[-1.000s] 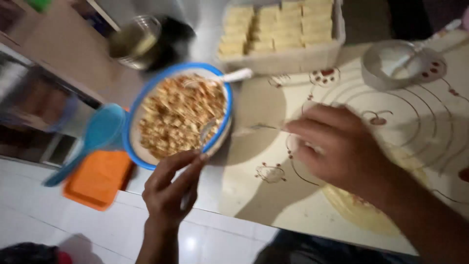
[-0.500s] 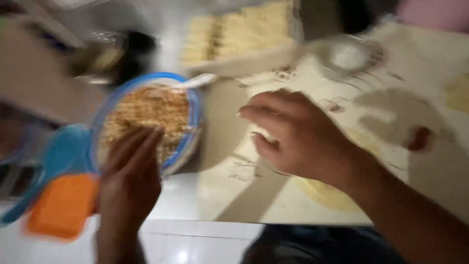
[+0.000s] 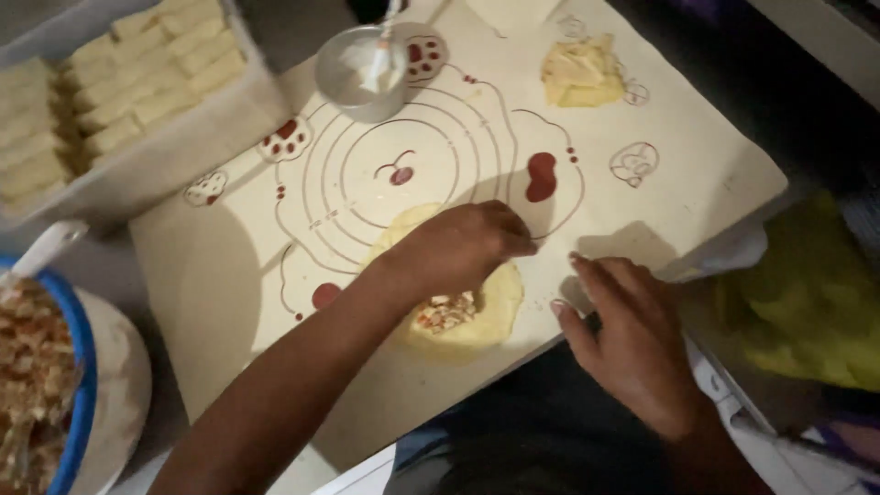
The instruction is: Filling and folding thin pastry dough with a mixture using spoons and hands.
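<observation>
- Left hand [image 3: 463,249]: bare, no glove, no ring or band to be seen on the fingers that show.
- Left forearm: bare along its whole visible length, down to the bottom edge of the frame; no sleeve, no watch, no bracelet.
- Right hand [image 3: 632,344]: bare as well; fingernails short, showing pale at the tips; no ring visible.
- Right wrist: uncovered, nothing worn on it; the forearm beyond runs out of frame at the lower right, sleeve not visible.
- Below and between the hands: dark clothing over the lap, dim and without visible detail; a patch of blue fabric shows beside it, under the left forearm.
</observation>
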